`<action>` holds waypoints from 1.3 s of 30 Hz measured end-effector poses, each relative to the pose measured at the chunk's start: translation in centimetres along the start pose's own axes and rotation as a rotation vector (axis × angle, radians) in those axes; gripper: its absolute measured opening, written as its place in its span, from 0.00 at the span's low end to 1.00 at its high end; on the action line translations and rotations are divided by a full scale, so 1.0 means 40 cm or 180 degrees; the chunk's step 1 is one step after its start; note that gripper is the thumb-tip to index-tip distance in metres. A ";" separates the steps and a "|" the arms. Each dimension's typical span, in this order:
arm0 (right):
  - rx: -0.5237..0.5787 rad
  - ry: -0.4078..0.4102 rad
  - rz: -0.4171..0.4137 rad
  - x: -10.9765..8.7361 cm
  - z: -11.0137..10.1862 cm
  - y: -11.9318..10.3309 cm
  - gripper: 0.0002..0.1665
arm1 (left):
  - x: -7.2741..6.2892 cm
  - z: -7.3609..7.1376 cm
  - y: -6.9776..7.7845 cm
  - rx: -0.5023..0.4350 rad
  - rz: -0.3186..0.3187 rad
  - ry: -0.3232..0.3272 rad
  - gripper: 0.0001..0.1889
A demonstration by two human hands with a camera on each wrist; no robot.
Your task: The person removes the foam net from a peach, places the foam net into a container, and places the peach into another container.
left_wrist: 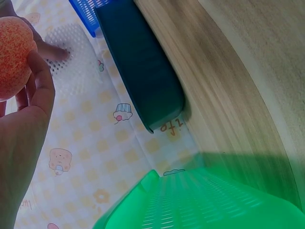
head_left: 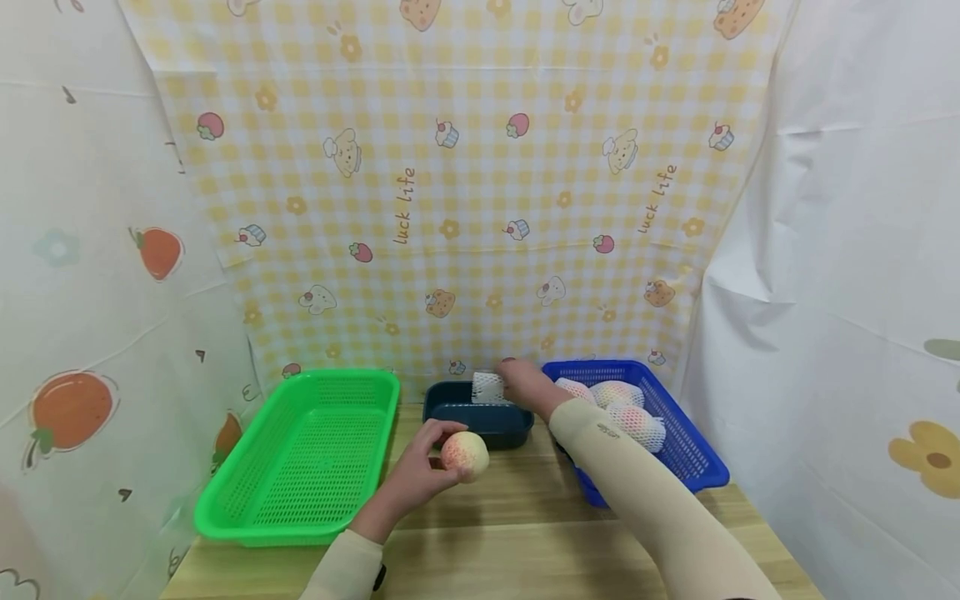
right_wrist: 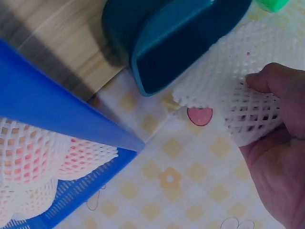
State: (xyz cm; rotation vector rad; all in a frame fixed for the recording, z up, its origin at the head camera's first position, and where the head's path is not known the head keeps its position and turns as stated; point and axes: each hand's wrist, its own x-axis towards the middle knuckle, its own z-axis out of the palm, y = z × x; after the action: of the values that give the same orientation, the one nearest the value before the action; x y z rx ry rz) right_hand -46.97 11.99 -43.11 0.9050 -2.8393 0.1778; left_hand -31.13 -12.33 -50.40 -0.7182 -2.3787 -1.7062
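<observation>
A pale peach with a red blush (head_left: 465, 457) is held in my left hand (head_left: 420, 468), fingers and thumb around its side, above the table in front of the dark teal tray (head_left: 483, 433). My right hand (head_left: 525, 385) pinches a white foam net sleeve (head_left: 488, 388) over the back of that tray. In the right wrist view the foam net sleeve (right_wrist: 238, 76) looks flattened, with the thumb on its face and no fruit seen inside. The left wrist view has the peach (left_wrist: 14, 57) at its left edge.
On the left stands a green perforated basket (head_left: 322, 525). A blue basket (head_left: 697, 467) on the right has several peaches in foam nets (head_left: 636, 425); my right forearm passes in front of it. A patterned cloth (head_left: 480, 192) hangs behind the wooden table (head_left: 510, 558).
</observation>
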 end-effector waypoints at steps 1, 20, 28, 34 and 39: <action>-0.0053 0.0003 0.0020 0.005 0.004 -0.003 0.10 | 0.000 0.000 0.000 0.0010 -0.0017 0.0004 0.31; -0.0029 0.0365 0.0224 0.060 0.082 0.033 0.06 | 0.003 -0.003 0.008 0.0143 0.0010 0.0072 0.31; -0.0279 0.0414 0.0265 0.085 0.138 0.035 0.08 | -0.002 -0.016 0.011 0.0094 -0.0047 0.0077 0.33; -0.0397 0.0452 0.0173 0.094 0.202 0.057 0.06 | -0.002 -0.020 0.012 0.0049 -0.0134 0.0090 0.32; -0.0507 0.0391 0.0018 0.073 0.203 0.052 0.06 | 0.002 -0.017 0.007 0.0069 -0.0113 0.0102 0.32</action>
State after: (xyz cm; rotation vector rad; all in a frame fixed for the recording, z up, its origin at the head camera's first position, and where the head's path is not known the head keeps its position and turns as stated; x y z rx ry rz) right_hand -51.43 10.71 -50.69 0.8235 -2.6980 0.0070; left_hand -31.19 -12.86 -49.90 -0.6445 -2.3986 -1.6896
